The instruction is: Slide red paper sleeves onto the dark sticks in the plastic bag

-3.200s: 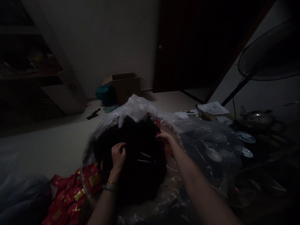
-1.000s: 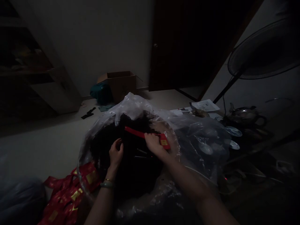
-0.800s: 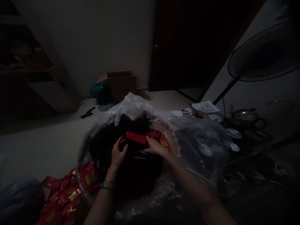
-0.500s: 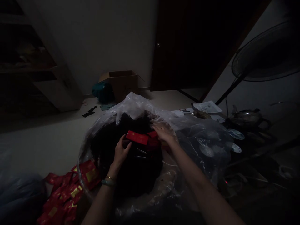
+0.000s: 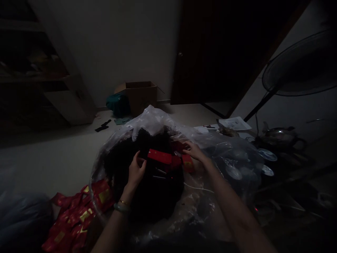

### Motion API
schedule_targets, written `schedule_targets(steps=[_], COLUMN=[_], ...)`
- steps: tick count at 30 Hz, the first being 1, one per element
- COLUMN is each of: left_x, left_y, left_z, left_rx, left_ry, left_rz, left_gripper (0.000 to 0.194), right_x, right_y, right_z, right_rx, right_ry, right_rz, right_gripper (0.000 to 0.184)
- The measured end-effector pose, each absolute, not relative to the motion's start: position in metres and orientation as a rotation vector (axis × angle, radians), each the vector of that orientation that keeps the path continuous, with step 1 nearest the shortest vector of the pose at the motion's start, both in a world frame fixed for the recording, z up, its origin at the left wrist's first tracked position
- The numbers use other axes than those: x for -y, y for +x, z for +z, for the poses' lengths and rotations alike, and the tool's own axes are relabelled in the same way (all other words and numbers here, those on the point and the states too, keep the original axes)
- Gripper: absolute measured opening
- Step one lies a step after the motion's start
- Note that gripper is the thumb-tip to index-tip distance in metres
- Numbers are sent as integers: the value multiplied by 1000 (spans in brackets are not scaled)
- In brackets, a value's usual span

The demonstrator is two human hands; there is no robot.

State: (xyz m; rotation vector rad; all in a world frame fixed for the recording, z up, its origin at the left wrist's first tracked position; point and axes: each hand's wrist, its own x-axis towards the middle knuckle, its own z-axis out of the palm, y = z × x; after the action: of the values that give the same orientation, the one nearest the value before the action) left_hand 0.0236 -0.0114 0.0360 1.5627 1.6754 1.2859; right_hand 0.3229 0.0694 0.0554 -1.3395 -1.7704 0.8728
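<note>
A dark, crumbly heap (image 5: 147, 200), perhaps loose tea leaves, fills a clear plastic bag (image 5: 155, 114) whose mouth is spread wide. On the heap lies a bright red packet (image 5: 160, 156), with a darker red piece (image 5: 176, 161) beside it. My left hand (image 5: 135, 171) is just left of the bright packet, thumb and fingers apart, apparently holding nothing. At the heap's right side, my right hand (image 5: 195, 151) has its fingers spread, their tips by a dark red packet (image 5: 177, 145). Under that hand sits another red packet (image 5: 187, 163) with a gold mark. Two thin, shiny sticks (image 5: 159, 176) rest on the heap.
Red and gold packets (image 5: 76, 218) are piled at lower left. A cardboard box (image 5: 142, 96) and a teal bag (image 5: 118, 104) stand by the wall. On the right are a standing fan (image 5: 300, 66), a teapot (image 5: 280, 136), small dishes (image 5: 268, 154) and papers (image 5: 235, 123). The room is dim.
My right hand has moved right, uncovering the red packet with the gold mark. The bright packet now lies further right, apart from my left hand. The view has shifted slightly.
</note>
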Motion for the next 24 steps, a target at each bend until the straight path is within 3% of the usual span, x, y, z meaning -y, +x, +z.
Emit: schedule_targets(steps=[6, 9, 11, 15, 21, 24], left_x=[58, 76, 83, 90, 90, 91], left_y=[45, 34, 19, -4, -10, -12], left_z=[48, 43, 38, 35, 32, 25], left_rx=[-1385, -1419, -1429, -1561, -1830, -1917], left_ry=[1741, 1823, 1869, 2052, 2289, 2310], left_rz=[1184, 1086, 1046, 961, 941, 1023], left_gripper=[97, 84, 74, 72, 68, 59], right_x=[20, 58, 68, 62, 59, 62], right_y=[223, 185, 177, 181, 169, 163], right_z=[64, 51, 48, 57, 58, 54], right_rx=[1395, 1321, 1346, 1597, 1734, 1708], right_ry=[-1150, -1093, -1155, -1203, -1324, -1354], right_rz=[1186, 1329, 1201, 910, 874, 893], right_gripper=[43, 50, 52, 35, 31, 18])
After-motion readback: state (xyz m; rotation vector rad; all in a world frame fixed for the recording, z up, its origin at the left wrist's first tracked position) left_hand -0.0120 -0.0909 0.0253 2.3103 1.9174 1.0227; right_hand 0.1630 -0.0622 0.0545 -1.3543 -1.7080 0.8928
